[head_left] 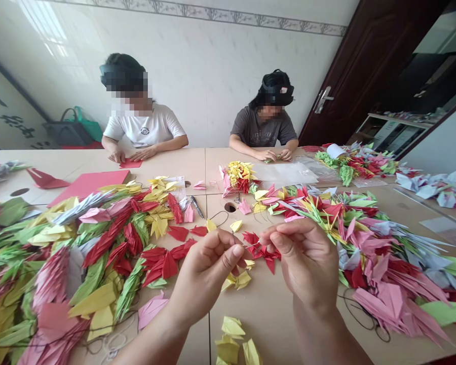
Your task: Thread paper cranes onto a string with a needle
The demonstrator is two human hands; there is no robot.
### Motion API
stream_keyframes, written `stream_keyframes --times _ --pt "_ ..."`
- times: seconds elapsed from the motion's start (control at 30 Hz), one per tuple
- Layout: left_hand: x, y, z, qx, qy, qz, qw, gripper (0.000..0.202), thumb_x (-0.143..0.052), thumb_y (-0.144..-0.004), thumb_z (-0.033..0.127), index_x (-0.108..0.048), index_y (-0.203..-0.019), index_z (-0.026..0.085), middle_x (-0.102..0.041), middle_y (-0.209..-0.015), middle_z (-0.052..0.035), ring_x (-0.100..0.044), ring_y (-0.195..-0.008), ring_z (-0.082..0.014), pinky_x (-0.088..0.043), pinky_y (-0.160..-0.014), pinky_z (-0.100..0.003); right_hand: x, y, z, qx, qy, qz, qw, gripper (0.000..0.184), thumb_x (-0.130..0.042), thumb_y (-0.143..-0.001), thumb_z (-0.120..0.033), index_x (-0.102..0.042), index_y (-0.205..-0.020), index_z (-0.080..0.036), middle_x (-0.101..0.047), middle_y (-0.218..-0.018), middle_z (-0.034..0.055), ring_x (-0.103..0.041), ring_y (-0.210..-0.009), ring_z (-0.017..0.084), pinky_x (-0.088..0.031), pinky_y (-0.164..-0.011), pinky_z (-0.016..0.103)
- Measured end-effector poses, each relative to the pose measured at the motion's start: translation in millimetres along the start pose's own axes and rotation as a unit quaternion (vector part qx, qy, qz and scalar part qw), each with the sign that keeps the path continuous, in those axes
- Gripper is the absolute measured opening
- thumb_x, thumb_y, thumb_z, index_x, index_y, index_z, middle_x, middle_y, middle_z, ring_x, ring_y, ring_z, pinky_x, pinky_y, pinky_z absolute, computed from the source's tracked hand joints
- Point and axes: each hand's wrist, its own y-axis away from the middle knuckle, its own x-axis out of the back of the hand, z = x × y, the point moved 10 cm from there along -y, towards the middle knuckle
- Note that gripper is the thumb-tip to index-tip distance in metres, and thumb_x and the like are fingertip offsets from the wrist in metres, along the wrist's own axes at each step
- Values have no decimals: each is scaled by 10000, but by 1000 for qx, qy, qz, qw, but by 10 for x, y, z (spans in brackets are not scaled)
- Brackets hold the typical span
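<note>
A strand (252, 246) is pinched by left hand (207, 271) and right hand (307, 258), yellow folds (227, 350) at six o'clock; threading seems in hand, steadiness needed.

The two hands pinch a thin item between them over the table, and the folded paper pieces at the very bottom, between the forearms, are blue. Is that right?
Not quite: the folded paper pieces between the forearms are yellow, as the head view shows. The left hand and right hand do pinch a thin item over the table.
</note>
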Motion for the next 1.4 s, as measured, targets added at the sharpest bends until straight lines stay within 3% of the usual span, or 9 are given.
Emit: stream_keyframes --times 0.2,0.4,0.53,0.67,0.83,0.97,1.03,1.13,1.4 --pt "40 -17 96 -31 -66 14 997 179 -709 -893 342 -681 -805 188 -628 -748 6 -505 -618 -74 -422 -536 -153 -94 2 102 -41 -42 -38 998 137 -758 -864 -205 -706 -963 -285 -780 -870 -26 -734 -716 81 -599 -648 143" --pt "196 45 325 -142 -127 77 979 88 -699 -904 269 -706 -818 251 -600 -986 -3 -578 -919 -128 -491 -808 -202 -496 158 471 -214 -116 -192 951 257 -636 -952 -372 -612 -1206 -337 -674 -1139 16 -710 -711 73 -520 -473 116" --pt "257 101 410 -193 -138 100 966 86 -685 -914 228 -712 -843 270 -574 -966 -1 -547 -971 -134 -468 -862 -200 -667 332 547 -276 -72 -282 916 199 -597 -970 -392 -638 -1100 -247 -673 -937 14 -676 -704 84 -528 -545 155" --pt "271 69 384 -168 -79 92 978 106 -696 -906 250 -699 -800 243 -561 -915 -1 -532 -862 -119 -455 -737 -179 -655 339 512 -277 -18 -311 909 231 -592 -966 -408 -639 -914 -188 -619 -711 -13 -582 -624 85 -472 -567 188" --pt "157 -31 244 -46 32 -4 998 166 -718 -878 343 -690 -777 214 -558 -813 11 -384 -577 -68 -337 -503 -175 -455 194 498 -256 25 -274 927 279 -671 -914 -418 -600 -769 -191 -541 -689 -33 -459 -609 87 -377 -573 216" --pt "71 -1 446 -112 -187 -54 975 144 -652 -921 258 -655 -787 203 -591 -803 -14 -536 -758 -131 -440 -677 -227 -292 78 473 -236 -47 -218 946 314 -673 -905 -441 -580 -722 -204 -515 -673 -38 -407 -609 102 -343 -585 236" --pt "22 37 552 -164 -319 -51 932 133 -608 -936 186 -637 -807 199 -618 -835 -27 -574 -828 -149 -457 -742 -247 -234 29 447 -220 -67 -194 954 328 -674 -903 -442 -567 -700 -207 -480 -648 -45 -385 -599 105 -330 -577 237" --pt "-34 80 643 -212 -408 -37 887 147 -565 -946 140 -619 -823 199 -636 -854 -26 -589 -791 -135 -461 -686 -231 -183 -16 385 -194 -36 -171 965 325 -676 -902 -437 -564 -698 -210 -445 -629 -54 -365 -575 102 -322 -555 235" --pt "74 99 714 -215 -439 35 872 131 -596 -932 183 -637 -811 210 -660 -860 -40 -617 -780 -162 -487 -668 -256 -78 -28 35 -31 224 -96 969 205 -633 -931 -342 -600 -761 -231 -551 -678 -21 -488 -618 138 -363 -555 271"
